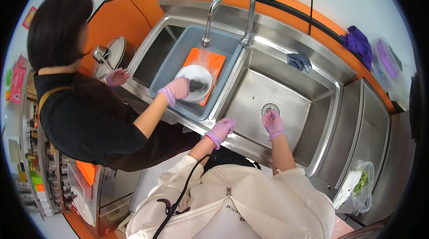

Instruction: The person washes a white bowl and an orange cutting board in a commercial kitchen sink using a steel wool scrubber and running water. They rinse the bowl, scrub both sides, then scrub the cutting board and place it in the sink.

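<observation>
My left hand [222, 131], in a pink-purple glove, is over the front rim of the stainless-steel sink [241, 140] with its fingers curled together and nothing visible in them. Inside the right basin [268, 88], my gloved right hand [273, 123] has its fingertips at the round drain strainer [270, 107]. Whether those fingers hold a scrap is too small to tell. A few tiny bits of debris lie on the basin floor.
At my left, a co-worker's gloved hand [177, 89] scrubs a white bowl [199, 78] with a dark scourer. Water runs from the faucet [206, 39] into a grey tub [161, 81] holding an orange board [214, 59]. A dark cloth [299, 62] lies on the back rim.
</observation>
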A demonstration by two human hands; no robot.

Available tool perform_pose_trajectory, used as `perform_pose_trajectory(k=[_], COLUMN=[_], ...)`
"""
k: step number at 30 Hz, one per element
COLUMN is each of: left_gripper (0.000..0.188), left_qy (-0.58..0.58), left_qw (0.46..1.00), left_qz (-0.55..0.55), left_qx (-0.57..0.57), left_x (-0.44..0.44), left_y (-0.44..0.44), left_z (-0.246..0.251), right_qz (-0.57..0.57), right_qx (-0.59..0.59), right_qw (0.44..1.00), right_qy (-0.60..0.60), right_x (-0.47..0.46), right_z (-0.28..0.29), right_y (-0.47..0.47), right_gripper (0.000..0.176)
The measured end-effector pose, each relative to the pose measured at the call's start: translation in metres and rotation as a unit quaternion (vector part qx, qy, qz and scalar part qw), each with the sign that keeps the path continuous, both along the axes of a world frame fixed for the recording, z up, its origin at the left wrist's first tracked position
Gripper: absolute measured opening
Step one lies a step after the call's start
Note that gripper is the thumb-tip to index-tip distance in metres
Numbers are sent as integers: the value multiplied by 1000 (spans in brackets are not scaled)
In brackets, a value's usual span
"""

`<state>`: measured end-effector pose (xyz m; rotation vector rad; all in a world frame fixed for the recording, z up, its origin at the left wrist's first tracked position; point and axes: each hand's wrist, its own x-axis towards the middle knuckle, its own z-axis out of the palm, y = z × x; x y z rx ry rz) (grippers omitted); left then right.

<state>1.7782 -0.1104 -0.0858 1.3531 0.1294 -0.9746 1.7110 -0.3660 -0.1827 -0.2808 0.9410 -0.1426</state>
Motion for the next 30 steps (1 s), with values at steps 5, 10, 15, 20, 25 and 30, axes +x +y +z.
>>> perform_pose_trajectory(k=[5, 10, 15, 20, 25, 30], left_gripper=[26, 23, 23, 23, 33, 36], left_qy=[20, 3, 0, 15, 27, 26], left_qw=[998, 999, 1000, 997, 991, 992], left_qz=[30, 28, 25, 70, 121, 115], left_qx=[51, -24, -2, -33, -44, -52], left_x=[7, 20, 26, 29, 31, 33], left_y=[30, 50, 76, 119, 146, 155], left_z=[4, 15, 17, 16, 19, 22], right_qz=[45, 96, 134, 146, 137, 213], right_qx=[-39, -92, -146, -170, -262, -431], right_qw=[997, 989, 979, 972, 954, 876], right_qy=[-56, -64, -43, -68, -57, -31], right_x=[10, 27, 37, 47, 67, 87], right_z=[13, 44, 68, 77, 83, 92], right_y=[19, 48, 78, 119, 177, 213], right_gripper=[10, 20, 23, 21, 18, 11])
